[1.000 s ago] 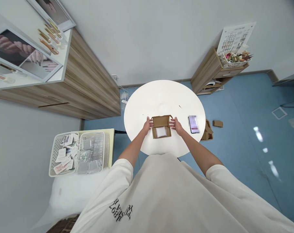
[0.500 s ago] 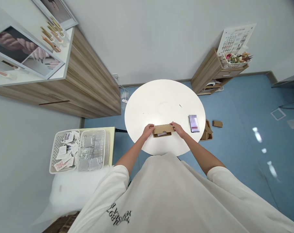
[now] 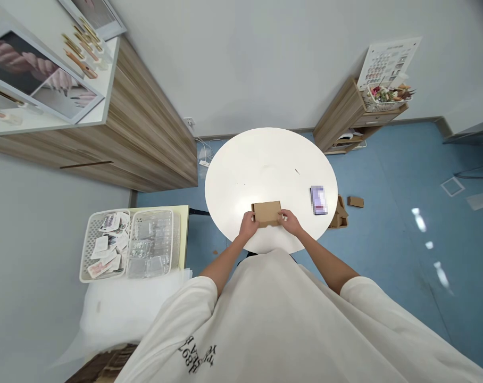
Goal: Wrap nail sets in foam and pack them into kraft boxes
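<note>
A small brown cardboard box (image 3: 267,213) lies near the front of the round white table (image 3: 265,154), its lid folded down over the top. My left hand (image 3: 248,225) grips the box's left side, fingers curled at the edge. At the right side, my right hand (image 3: 290,221) pinches the box near its front corner. What was inside is hidden by the lid. To the right on the table lies a purple item (image 3: 318,200), blurred in the picture.
Cardboard pieces (image 3: 339,214) and a small box (image 3: 355,202) lie on the floor at right. Two white baskets (image 3: 106,244) hold cards and clear plastic packs on a side table at left. A wooden cabinet (image 3: 153,122) stands at back left, a shelf unit (image 3: 339,117) at back right.
The box's lid has come down toward me and now covers the opening that showed a pale item. Both hands have moved slightly nearer my body along the box's sides.
</note>
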Tool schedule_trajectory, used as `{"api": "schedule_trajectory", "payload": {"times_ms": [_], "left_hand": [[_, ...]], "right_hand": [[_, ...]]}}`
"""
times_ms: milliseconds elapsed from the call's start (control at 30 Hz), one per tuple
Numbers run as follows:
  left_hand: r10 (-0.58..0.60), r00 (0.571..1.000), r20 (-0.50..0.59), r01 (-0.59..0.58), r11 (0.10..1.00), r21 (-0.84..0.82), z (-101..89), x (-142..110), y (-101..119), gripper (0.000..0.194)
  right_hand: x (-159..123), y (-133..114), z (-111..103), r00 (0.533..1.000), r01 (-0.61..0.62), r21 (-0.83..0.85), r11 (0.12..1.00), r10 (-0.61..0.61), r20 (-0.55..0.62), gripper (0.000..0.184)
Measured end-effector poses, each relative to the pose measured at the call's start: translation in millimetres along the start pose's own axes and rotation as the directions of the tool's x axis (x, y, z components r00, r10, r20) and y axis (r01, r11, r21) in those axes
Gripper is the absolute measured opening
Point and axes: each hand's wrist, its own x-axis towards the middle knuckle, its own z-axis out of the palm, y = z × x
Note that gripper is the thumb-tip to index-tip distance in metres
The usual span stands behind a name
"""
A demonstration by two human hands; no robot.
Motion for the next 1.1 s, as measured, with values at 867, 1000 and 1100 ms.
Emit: {"api": "schedule_trajectory", "payload": {"times_ms": [867, 1000, 1100], "left_hand": [[0.177, 0.981, -0.078, -0.165, 0.977, 0.136, -22.5, 15, 42, 0.064], [0.071, 0.989, -0.133, -0.070, 0.998, 0.009, -25.2, 29, 49, 0.044], [0.024, 0.991, -0.135, -0.025, 1.000, -0.003, -25.2, 39, 51, 0.037]], "right_hand": [[19, -32, -29, 0.990, 0.128, -0.088, 0.988, -0.122, 0.069, 0.075], [30, -36, -27, 0.997, 0.076, -0.008, 0.997, -0.076, -0.003, 0.064], [36, -42, -24, 0.997, 0.062, 0.027, 0.998, -0.060, -0.053, 0.052]]}}
